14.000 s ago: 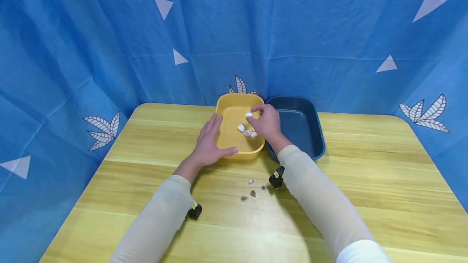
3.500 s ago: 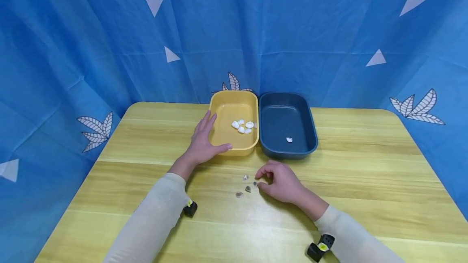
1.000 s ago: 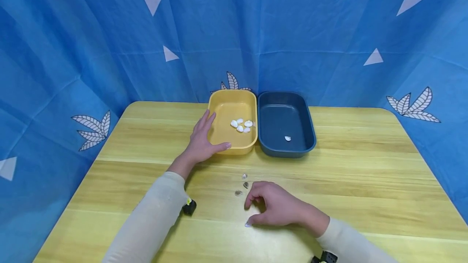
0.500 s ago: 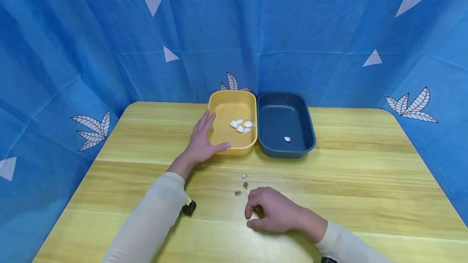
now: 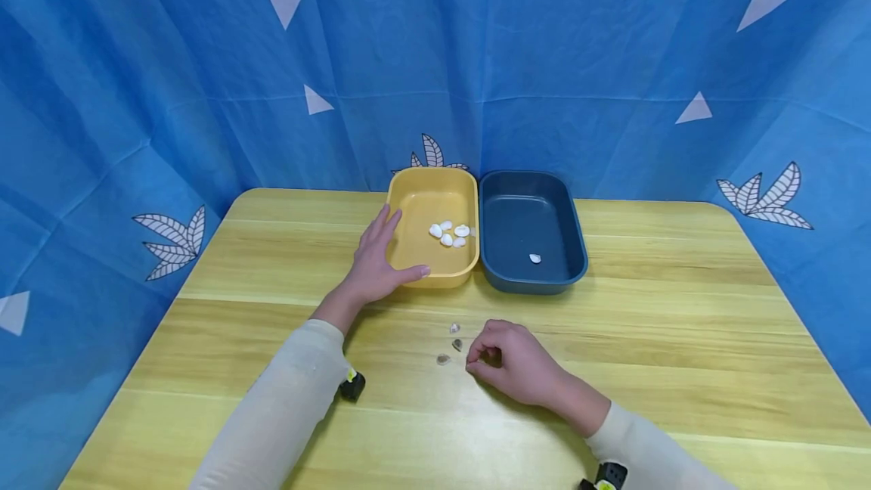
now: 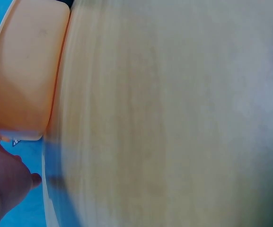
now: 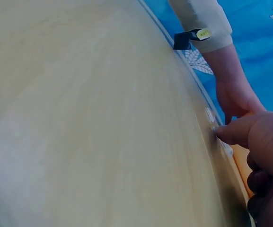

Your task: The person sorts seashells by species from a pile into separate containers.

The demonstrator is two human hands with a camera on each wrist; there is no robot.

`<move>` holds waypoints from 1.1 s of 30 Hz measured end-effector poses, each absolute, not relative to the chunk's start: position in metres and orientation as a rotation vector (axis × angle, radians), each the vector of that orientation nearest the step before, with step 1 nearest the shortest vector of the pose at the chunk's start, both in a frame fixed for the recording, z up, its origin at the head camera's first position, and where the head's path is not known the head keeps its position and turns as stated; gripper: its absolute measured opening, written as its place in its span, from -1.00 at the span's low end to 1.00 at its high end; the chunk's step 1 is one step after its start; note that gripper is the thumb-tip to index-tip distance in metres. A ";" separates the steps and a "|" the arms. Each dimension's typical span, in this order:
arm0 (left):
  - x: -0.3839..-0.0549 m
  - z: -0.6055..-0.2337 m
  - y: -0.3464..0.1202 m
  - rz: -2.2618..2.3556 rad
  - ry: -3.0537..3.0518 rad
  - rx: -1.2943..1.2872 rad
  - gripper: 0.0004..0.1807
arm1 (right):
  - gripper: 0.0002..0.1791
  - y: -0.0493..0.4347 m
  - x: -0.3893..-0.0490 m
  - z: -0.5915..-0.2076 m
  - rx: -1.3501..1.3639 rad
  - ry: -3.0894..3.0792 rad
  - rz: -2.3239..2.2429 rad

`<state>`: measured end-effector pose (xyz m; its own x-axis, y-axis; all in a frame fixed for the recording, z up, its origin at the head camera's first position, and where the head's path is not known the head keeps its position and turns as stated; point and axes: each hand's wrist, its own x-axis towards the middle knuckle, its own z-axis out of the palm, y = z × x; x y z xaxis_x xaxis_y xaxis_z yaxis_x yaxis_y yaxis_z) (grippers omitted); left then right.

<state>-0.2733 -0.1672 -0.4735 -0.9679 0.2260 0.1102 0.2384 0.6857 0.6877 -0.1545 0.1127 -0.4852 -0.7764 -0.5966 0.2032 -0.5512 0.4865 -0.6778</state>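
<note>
My left hand (image 5: 373,267) is spread along the left side of the yellow tray (image 5: 407,282), its thumb at the near rim. Inside that tray lies a cluster of white seashells (image 5: 446,240). My right hand (image 5: 520,363) hovers low over the table with thumb and index fingertips together, pinching a small dark seashell that the fingers nearly hide. Just left of those fingertips lie a pale seashell (image 5: 454,328), a dark one (image 5: 457,344) and a brownish one (image 5: 443,359). In the right wrist view, my right hand (image 7: 268,146) appears with its index finger extended toward the shells.
A dark blue tray (image 5: 578,267) stands against the yellow one on its right, with one white shell (image 5: 535,258) inside. Both stand on the wooden table (image 5: 680,308), near its back edge. Behind hangs a blue patterned curtain (image 5: 585,51).
Since 3.5 seconds ago a small dark shell has left the tabletop. My right hand drew back toward me, then moved forward again, thumb and index closing. The left hand stays put.
</note>
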 end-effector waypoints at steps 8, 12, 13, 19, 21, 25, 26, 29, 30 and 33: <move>-0.273 -0.472 -0.168 -1.190 -2.871 -0.382 0.27 | -0.84 0.117 -0.156 -0.485 -1.025 2.701 -1.170; -0.273 -0.472 -0.168 -1.181 -2.874 -0.382 0.27 | -0.81 0.119 -0.156 -0.484 -1.042 2.663 -1.183; -0.273 -0.472 -0.168 -1.180 -2.874 -0.381 0.27 | -0.80 0.119 -0.156 -0.484 -1.053 2.654 -1.182; -0.273 -0.471 -0.167 -1.179 -2.879 -0.380 0.26 | -0.81 0.119 -0.156 -0.483 -1.116 2.636 -1.160; -0.273 -0.471 -0.167 -1.180 -2.877 -0.383 0.26 | -0.81 0.119 -0.157 -0.483 -1.116 2.638 -1.153; -0.273 -0.471 -0.167 -1.180 -2.871 -0.387 0.26 | -0.83 0.118 -0.158 -0.483 -1.065 2.641 -1.138; -0.273 -0.472 -0.167 -1.180 -2.870 -0.388 0.26 | -0.83 0.118 -0.158 -0.483 -1.047 2.640 -1.141; -0.273 -0.472 -0.167 -1.178 -2.869 -0.388 0.26 | -0.82 0.118 -0.157 -0.483 -1.003 2.636 -1.158; -0.273 -0.473 -0.167 -1.176 -2.869 -0.386 0.26 | -0.82 0.118 -0.157 -0.483 -0.995 2.637 -1.163; -0.273 -0.473 -0.167 -1.179 -2.867 -0.386 0.26 | -0.82 0.120 -0.157 -0.482 -0.989 2.663 -1.153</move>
